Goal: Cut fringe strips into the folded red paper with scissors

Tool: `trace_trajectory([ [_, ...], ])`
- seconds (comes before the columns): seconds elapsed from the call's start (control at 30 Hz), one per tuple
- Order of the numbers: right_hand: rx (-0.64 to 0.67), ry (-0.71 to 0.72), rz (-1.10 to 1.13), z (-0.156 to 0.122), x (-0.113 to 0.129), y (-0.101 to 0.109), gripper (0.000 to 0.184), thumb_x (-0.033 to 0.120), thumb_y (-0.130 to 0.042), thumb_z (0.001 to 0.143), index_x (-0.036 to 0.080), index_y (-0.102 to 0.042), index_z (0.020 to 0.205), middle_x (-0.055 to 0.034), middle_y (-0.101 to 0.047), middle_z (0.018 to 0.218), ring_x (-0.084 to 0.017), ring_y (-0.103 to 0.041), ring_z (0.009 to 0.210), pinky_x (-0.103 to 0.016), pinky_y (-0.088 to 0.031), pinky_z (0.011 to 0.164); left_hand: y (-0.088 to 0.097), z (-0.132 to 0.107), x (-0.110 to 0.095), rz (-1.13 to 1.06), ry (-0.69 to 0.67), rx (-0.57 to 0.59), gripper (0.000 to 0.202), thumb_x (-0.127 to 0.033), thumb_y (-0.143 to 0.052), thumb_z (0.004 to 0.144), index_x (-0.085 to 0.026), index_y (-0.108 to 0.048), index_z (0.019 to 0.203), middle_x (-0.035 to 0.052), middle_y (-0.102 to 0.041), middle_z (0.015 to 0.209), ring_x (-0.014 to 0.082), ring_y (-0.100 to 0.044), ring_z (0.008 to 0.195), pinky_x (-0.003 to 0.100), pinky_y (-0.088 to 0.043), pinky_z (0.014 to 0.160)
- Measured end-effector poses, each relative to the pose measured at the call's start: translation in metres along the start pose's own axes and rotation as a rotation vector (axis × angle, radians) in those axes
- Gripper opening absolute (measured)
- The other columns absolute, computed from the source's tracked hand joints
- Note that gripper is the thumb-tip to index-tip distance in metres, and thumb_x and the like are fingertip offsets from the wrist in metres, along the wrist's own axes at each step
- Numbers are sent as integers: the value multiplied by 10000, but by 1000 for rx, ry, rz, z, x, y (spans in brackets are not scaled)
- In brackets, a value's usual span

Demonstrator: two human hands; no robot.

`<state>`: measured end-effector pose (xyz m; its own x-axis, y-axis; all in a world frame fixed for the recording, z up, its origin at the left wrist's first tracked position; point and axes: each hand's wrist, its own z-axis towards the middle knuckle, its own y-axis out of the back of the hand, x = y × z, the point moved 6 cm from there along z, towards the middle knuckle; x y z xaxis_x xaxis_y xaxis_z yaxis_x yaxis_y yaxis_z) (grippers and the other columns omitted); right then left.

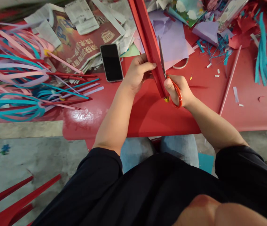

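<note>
Centrally, a long folded red paper strip (147, 37) stands tilted over the red table (147, 119). Its lower end sits between the two hands and its upper end runs out of view at the top. The left hand (137, 72) is clenched on the strip's left edge, with the thumb (149, 66) pressed on its face. The right hand (181, 91) is closed through the orange loops of the scissors (162, 58). The blades point up along the strip's right edge and touch it; whether they are parted cannot be told. The strip thus lies between thumb and blades, with the left fingers just beside the cutting line, not on it. Judged from this, a straight cut calls for a taut strip fed in near the pivot, long partial closures, and a left grip placed ahead of the blades with fingers clear. A phone (111, 62) and coloured paper loops (18, 78) lie to the left, apart.
</note>
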<state>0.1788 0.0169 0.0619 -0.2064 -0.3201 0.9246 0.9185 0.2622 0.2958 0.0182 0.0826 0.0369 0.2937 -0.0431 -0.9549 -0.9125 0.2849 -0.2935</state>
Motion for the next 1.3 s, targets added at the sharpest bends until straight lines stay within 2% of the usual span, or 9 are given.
trace_trajectory([
  [0.1,-1,-15,-9,1,-2,0,748,944,-533,929,247,-384,703,3,-388,624,-153,-409,609,-343,-336,546,-1,0,1,-16,-4,5,88,-259,-728,888,-222,-762,961,7,-775,883,232,-781,858,343,-628,718],
  [0.23,-14,-15,-34,0,-1,0,759,956,-515,923,251,-355,692,16,-369,604,-131,-362,579,-342,-299,535,-3,-1,0,-34,-15,30,89,-273,-737,883,-267,-780,960,17,-795,920,242,-743,900,390,-612,756],
  [0.43,-8,-51,-49,-1,-6,-1,733,934,-511,946,255,-387,701,17,-402,596,-137,-412,569,-332,-329,538,-3,-2,-1,-65,2,39,93,-247,-756,887,-250,-786,975,24,-802,950,211,-683,841,395,-575,747],
  [0.77,-33,-57,-75,-3,-7,0,700,873,-529,997,242,-436,707,-2,-504,595,-157,-517,589,-326,-386,562,-3,-2,-1,-13,-12,4,86,-275,-725,872,-260,-780,937,2,-792,892,226,-749,845,376,-621,770],
  [0.9,-34,-56,-69,-2,-11,-1,698,898,-558,960,252,-429,729,-1,-465,635,-173,-550,617,-321,-394,548,-3,-1,-3,-6,-6,-11,44,-270,-732,874,-238,-757,892,2,-768,855,220,-768,829,340,-611,745],
  [1.1,-36,-48,-59,-1,-15,-3,660,869,-575,980,262,-426,768,4,-411,657,-191,-550,664,-326,-411,568,-1,-1,-1,14,-3,-35,54,-254,-721,867,-250,-751,911,6,-777,903,242,-785,937,337,-632,755],
  [1.3,-25,-82,-56,-1,-13,-4,682,913,-597,921,261,-432,806,11,-467,662,-186,-585,647,-323,-434,574,0,0,1,-22,-21,-36,45,-226,-728,886,-226,-755,923,7,-747,865,224,-788,862,314,-631,735],
])
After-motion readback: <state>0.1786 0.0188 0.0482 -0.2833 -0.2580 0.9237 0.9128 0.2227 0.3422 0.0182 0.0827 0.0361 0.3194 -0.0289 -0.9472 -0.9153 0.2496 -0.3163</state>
